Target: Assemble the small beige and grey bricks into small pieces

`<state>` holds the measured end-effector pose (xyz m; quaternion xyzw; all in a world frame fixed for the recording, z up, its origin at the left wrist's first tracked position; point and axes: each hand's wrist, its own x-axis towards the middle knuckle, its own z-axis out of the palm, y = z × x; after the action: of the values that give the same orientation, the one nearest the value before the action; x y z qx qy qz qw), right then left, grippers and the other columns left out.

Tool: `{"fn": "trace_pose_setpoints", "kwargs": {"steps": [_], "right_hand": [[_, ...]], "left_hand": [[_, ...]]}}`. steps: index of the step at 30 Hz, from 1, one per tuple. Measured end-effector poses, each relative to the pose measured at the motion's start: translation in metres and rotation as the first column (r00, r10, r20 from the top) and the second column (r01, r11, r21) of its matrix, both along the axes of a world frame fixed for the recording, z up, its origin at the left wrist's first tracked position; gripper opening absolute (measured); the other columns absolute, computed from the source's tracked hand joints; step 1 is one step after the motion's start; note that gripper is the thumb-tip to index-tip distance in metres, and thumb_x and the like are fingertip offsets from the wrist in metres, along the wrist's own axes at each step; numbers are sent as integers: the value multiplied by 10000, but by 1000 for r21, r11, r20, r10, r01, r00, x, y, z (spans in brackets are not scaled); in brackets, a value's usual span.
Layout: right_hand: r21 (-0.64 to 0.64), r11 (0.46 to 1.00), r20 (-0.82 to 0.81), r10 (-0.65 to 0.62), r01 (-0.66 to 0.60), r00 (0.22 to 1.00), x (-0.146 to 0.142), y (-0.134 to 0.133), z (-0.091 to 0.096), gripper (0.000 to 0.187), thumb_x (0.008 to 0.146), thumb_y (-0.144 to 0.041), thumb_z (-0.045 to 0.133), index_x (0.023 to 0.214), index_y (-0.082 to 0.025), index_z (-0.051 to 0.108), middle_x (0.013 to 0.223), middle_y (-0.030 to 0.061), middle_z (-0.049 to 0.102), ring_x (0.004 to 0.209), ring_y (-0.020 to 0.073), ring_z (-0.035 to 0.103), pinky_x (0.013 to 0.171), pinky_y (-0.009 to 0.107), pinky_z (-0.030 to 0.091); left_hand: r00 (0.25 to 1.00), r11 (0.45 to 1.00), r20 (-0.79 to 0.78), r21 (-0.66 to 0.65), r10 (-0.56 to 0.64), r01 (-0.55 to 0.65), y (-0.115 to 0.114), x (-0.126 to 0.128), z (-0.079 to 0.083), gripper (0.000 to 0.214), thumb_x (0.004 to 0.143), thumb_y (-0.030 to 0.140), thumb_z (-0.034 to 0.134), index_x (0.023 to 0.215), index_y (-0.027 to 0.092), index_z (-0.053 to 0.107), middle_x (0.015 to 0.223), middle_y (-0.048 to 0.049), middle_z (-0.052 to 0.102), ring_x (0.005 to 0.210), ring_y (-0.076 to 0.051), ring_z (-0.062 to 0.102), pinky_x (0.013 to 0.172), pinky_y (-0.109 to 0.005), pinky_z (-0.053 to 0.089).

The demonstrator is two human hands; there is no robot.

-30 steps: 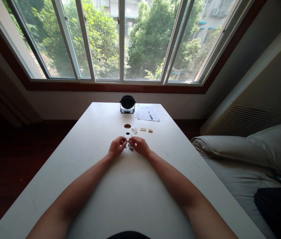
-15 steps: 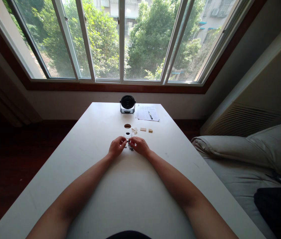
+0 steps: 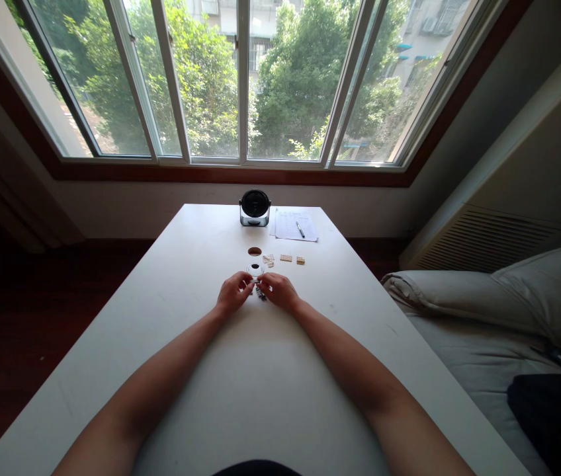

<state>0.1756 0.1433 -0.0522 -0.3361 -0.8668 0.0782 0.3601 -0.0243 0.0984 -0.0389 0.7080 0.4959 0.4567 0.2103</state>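
Observation:
My left hand (image 3: 235,291) and my right hand (image 3: 279,289) meet near the middle of the white table (image 3: 255,370), fingers pinched. Between their fingertips is a small grey piece (image 3: 256,281), too small to make out its kind. Just below the fingers lies a little cluster of dark, shiny pieces (image 3: 260,293), partly hidden by my right hand. Right beyond the fingertips sits a clear round dish (image 3: 249,269) with a dark spot at its centre. Past it is a round brown disc or opening (image 3: 255,251).
Several small tan pieces (image 3: 268,260) lie right of the dish, with a tan block sheet (image 3: 286,258) and a gold-brown block (image 3: 301,260) farther right. At the far end stand a round black device (image 3: 255,203) and paper (image 3: 288,228) with a pen (image 3: 300,229).
Both hands stay in the same place. The fingertips have shifted slightly around the small grey piece, which shows a little more clearly.

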Motion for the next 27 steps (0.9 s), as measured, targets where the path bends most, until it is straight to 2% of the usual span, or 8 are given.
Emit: {"fn": "trace_pose_setpoints", "kwargs": {"steps": [9,13,16,27], "right_hand": [[8,1000,42,6,-6,999,2,-3,5,199,993,-316,520,895,-212,659,819,33,666,736,146,588,707,244,413],[-17,1000,3,3,-3,1000,1,-2,4,141,968,-325,571,1000,-220,659,830,22,677,720,140,594,702,241,421],[-35,999,-31,21,-22,999,1,-1,2,171,945,-338,612,1070,-227,647,814,11,684,706,139,601,708,246,435],[12,1000,-13,12,-11,1000,1,0,1,166,963,-328,579,1054,-224,671,837,31,697,709,143,611,701,250,442]], "left_hand": [[1000,1000,-25,20,14,-14,1,0,-2,125,898,324,597,941,218,645,846,-13,676,695,-138,625,674,-271,540],[999,1000,-25,22,23,-23,1,0,-1,137,908,335,583,930,215,646,837,-13,680,689,-142,627,672,-274,534],[1000,1000,-21,11,18,-18,0,0,-1,152,918,342,571,946,215,650,850,-17,687,694,-146,629,668,-278,536],[998,1000,-59,7,21,-21,2,0,-1,180,930,361,571,946,203,656,869,-23,699,700,-145,629,675,-279,524]]}}
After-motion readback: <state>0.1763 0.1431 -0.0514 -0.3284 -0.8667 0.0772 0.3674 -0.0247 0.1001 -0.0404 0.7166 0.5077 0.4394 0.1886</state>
